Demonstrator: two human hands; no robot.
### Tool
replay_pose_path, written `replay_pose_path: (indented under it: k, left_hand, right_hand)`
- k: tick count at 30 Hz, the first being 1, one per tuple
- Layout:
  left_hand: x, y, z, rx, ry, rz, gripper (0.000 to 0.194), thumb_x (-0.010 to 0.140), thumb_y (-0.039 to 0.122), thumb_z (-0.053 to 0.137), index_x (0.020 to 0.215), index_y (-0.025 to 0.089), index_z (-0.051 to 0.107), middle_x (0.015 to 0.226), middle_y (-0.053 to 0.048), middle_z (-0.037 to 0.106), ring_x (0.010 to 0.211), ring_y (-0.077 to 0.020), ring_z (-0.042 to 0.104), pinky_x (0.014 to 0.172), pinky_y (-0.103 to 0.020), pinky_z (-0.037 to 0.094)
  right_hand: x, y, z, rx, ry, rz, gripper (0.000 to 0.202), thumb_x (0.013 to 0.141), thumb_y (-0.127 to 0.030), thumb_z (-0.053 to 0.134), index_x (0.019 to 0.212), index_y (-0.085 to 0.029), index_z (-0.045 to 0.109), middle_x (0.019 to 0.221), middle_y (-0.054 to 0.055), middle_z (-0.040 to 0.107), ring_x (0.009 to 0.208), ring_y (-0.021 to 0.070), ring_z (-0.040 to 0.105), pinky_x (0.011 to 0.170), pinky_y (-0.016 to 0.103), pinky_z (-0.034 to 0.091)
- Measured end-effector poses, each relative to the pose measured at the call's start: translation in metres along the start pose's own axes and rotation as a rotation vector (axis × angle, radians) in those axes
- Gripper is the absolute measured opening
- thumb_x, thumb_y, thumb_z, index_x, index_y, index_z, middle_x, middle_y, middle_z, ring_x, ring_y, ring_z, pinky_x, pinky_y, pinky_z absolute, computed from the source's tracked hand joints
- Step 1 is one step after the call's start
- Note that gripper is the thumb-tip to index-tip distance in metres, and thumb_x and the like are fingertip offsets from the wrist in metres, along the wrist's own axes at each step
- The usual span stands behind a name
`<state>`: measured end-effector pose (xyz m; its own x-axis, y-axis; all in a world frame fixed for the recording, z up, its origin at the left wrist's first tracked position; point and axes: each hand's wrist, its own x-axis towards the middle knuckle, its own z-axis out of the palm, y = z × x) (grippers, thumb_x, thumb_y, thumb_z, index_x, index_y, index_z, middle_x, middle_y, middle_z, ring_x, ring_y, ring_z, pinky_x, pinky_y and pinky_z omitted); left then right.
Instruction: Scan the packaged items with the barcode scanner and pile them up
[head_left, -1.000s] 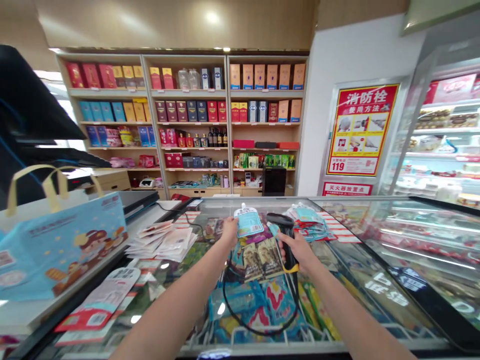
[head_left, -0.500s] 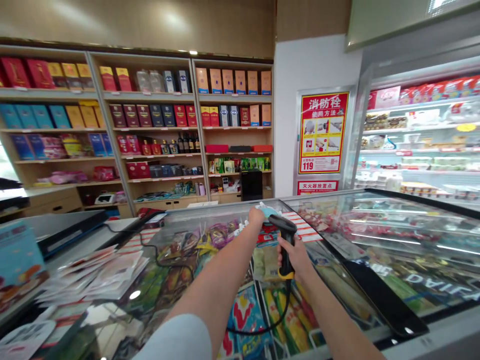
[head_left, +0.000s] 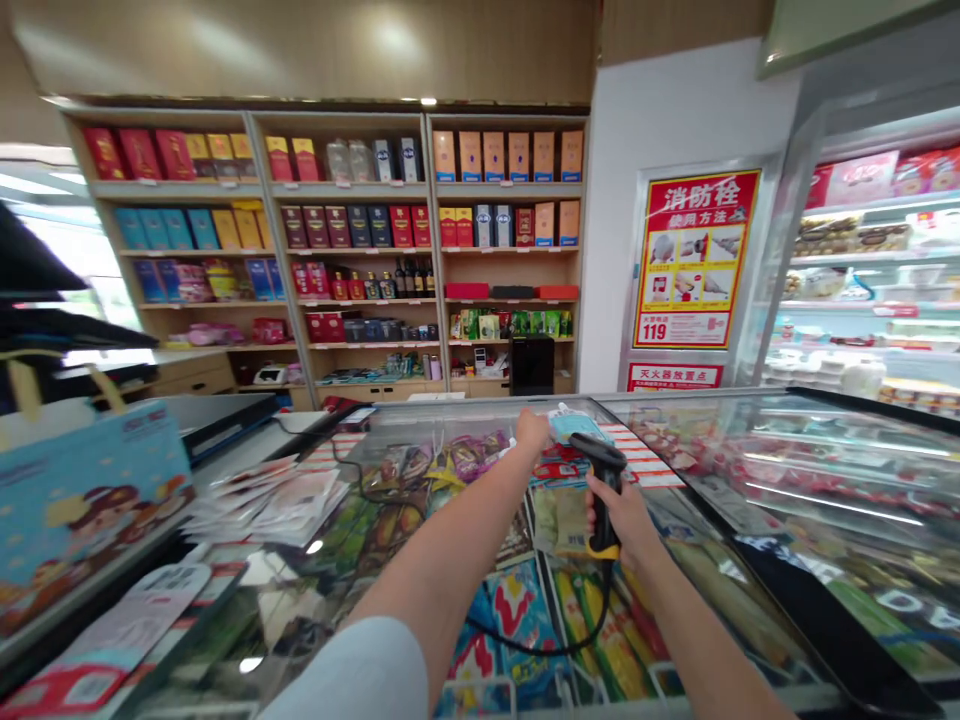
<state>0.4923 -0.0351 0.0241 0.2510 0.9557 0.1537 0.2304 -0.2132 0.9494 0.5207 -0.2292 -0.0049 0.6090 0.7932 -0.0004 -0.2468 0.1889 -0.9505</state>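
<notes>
Pale blue-grey short sleeve [head_left: 364,670], plain, smooth-edged, on left arm [head_left: 450,560]; right forearm [head_left: 694,620] bare; hands [head_left: 628,517] bare.

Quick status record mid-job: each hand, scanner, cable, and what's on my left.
Left hand: at the pouches; fingers hidden, grip unclear
Right hand: holding the scanner by its handle
Scanner: handle down, head up
Cable: runs from the handle's base, curving leftward
Pouches: piled on the freezer top, beside red-and-white stripes
Left side: packets, blue bag
</notes>
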Motion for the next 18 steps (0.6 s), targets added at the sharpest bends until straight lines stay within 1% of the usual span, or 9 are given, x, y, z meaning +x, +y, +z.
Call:
replay_pose_path:
  k: [2, 4, 6, 8, 10, 12, 14, 16, 18]
  left_hand:
    - [-0.006, -0.009, -0.029, -0.055, 0.085, -0.021, 0.032, 0.069, 0.017, 0.067, 0.101, 0.012, 0.063, 0.084, -0.012, 0.068, 0.078, -0.0219, 0.063, 0.069, -0.028, 0.044]
    - [-0.013, -0.024, -0.068, -0.076, 0.138, -0.019, 0.03, 0.066, 0.016, 0.07, 0.095, 0.012, 0.064, 0.075, -0.008, 0.066, 0.076, -0.0212, 0.062, 0.07, -0.028, 0.044]
    - [-0.024, -0.042, -0.116, -0.085, 0.193, -0.002, 0.024, 0.064, 0.015, 0.07, 0.088, 0.014, 0.065, 0.071, -0.006, 0.065, 0.078, -0.0211, 0.062, 0.075, -0.029, 0.044]
    - [-0.039, -0.06, -0.169, -0.022, 0.264, 0.035, 0.021, 0.064, 0.013, 0.069, 0.085, 0.015, 0.065, 0.076, -0.006, 0.065, 0.085, -0.0209, 0.062, 0.08, -0.029, 0.044]
    - [-0.056, -0.075, -0.223, 0.107, 0.299, 0.068, 0.022, 0.065, 0.013, 0.067, 0.087, 0.015, 0.064, 0.084, -0.008, 0.067, 0.09, -0.0211, 0.062, 0.083, -0.03, 0.044]
    - [-0.077, -0.086, -0.274, 0.251, 0.332, 0.061, 0.022, 0.067, 0.015, 0.065, 0.089, 0.017, 0.064, 0.089, -0.008, 0.068, 0.091, -0.0212, 0.063, 0.084, -0.031, 0.045]
    - [-0.099, -0.092, -0.323, 0.489, 0.346, 0.05, 0.024, 0.07, 0.017, 0.063, 0.094, 0.017, 0.064, 0.102, -0.01, 0.068, 0.095, -0.0221, 0.063, 0.087, -0.031, 0.045]
    - [-0.121, -0.096, -0.369, 0.77, 0.332, -0.004, 0.03, 0.073, 0.023, 0.062, 0.102, 0.015, 0.063, 0.111, -0.014, 0.066, 0.101, -0.0248, 0.062, 0.089, -0.032, 0.044]
    - [-0.142, -0.1, -0.41, 1.031, 0.3, -0.12, 0.036, 0.074, 0.032, 0.063, 0.103, 0.012, 0.063, 0.108, -0.018, 0.067, 0.104, -0.0295, 0.061, 0.089, -0.035, 0.044]
  right_hand:
    - [-0.001, 0.002, 0.003, -0.024, -0.013, 0.026, 0.032, 0.064, -0.04, 0.075, 0.069, -0.022, 0.05, 0.047, -0.004, 0.052, 0.036, 0.0111, 0.046, 0.035, 0.025, 0.041]
    - [-0.002, 0.003, 0.01, -0.05, -0.04, 0.038, 0.033, 0.065, -0.042, 0.075, 0.068, -0.021, 0.05, 0.046, -0.005, 0.052, 0.036, 0.0114, 0.047, 0.036, 0.025, 0.043]
    - [-0.005, 0.006, 0.023, -0.076, -0.099, 0.061, 0.034, 0.065, -0.043, 0.075, 0.068, -0.02, 0.05, 0.046, -0.005, 0.052, 0.036, 0.0111, 0.048, 0.036, 0.024, 0.043]
    - [-0.011, 0.011, 0.04, -0.084, -0.173, 0.088, 0.035, 0.065, -0.044, 0.075, 0.068, -0.02, 0.05, 0.046, -0.004, 0.053, 0.035, 0.0106, 0.048, 0.036, 0.023, 0.042]
    - [-0.019, 0.018, 0.061, -0.086, -0.239, 0.113, 0.035, 0.066, -0.044, 0.074, 0.067, -0.019, 0.049, 0.044, -0.005, 0.052, 0.034, 0.0103, 0.048, 0.036, 0.023, 0.041]
    - [-0.028, 0.026, 0.083, -0.086, -0.293, 0.132, 0.035, 0.066, -0.044, 0.073, 0.066, -0.019, 0.049, 0.044, -0.005, 0.052, 0.034, 0.0099, 0.048, 0.036, 0.022, 0.042]
    - [-0.037, 0.033, 0.105, -0.093, -0.347, 0.145, 0.035, 0.066, -0.043, 0.074, 0.063, -0.019, 0.048, 0.042, -0.005, 0.051, 0.033, 0.0092, 0.046, 0.036, 0.022, 0.042]
    - [-0.045, 0.039, 0.127, -0.103, -0.393, 0.145, 0.034, 0.065, -0.042, 0.074, 0.063, -0.019, 0.049, 0.042, -0.005, 0.051, 0.033, 0.0087, 0.046, 0.035, 0.021, 0.042]
    - [-0.052, 0.042, 0.147, -0.11, -0.428, 0.15, 0.033, 0.066, -0.041, 0.073, 0.062, -0.019, 0.049, 0.041, -0.005, 0.05, 0.033, 0.0085, 0.045, 0.035, 0.021, 0.041]
